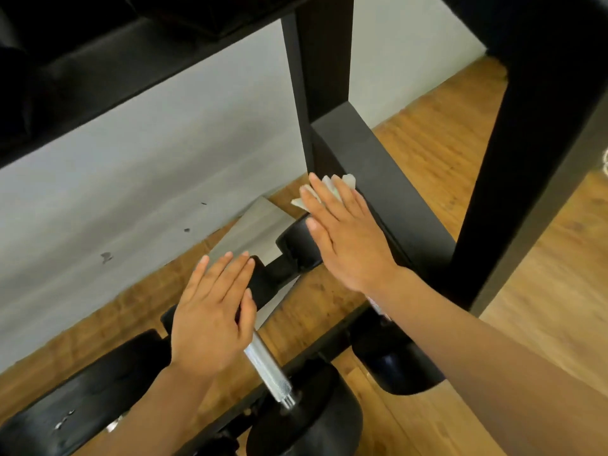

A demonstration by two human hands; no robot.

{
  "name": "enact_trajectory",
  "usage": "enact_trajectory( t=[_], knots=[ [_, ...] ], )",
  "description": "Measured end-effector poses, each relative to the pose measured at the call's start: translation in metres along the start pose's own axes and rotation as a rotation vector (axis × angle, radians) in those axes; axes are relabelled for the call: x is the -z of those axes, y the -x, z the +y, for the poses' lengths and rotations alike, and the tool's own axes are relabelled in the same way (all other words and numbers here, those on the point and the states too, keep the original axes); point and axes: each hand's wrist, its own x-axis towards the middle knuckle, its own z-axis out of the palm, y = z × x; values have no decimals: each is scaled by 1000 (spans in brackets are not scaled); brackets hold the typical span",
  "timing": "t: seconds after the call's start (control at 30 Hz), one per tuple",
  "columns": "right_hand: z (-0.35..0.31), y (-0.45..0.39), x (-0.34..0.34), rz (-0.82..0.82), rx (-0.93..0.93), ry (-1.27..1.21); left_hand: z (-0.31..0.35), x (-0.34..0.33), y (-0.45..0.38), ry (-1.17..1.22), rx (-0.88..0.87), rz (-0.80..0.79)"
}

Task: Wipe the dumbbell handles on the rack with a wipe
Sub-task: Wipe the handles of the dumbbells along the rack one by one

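Observation:
Two black dumbbells lie on the lowest tier of a black rack. The middle dumbbell has a knurled silver handle; my left hand lies flat over its far part with straight fingers. My right hand is flat with straight fingers above the far head of the right-hand dumbbell, whose handle is hidden under my wrist. A crumpled white wipe sticks out from under the right fingers. That dumbbell's near head shows below my right forearm.
The rack's black upright stands at the right and an upper shelf runs overhead. A grey wall lies behind. Wooden floor spreads beneath and to the right. Another black dumbbell head sits at lower left.

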Motion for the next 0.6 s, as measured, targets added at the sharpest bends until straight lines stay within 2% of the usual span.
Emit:
enact_trajectory(
  t=[0.17,0.37,0.47,0.6],
  knots=[
    [20,56,-9,68,232,114,-3,-4,1,21,-15,44],
    [1,19,-19,155,277,268,-2,-7,2,43,0,102],
    [-11,11,-26,156,298,393,-1,-9,3,64,-2,155],
    [12,55,-22,76,447,512,0,-8,4,60,-6,179]
  ],
)
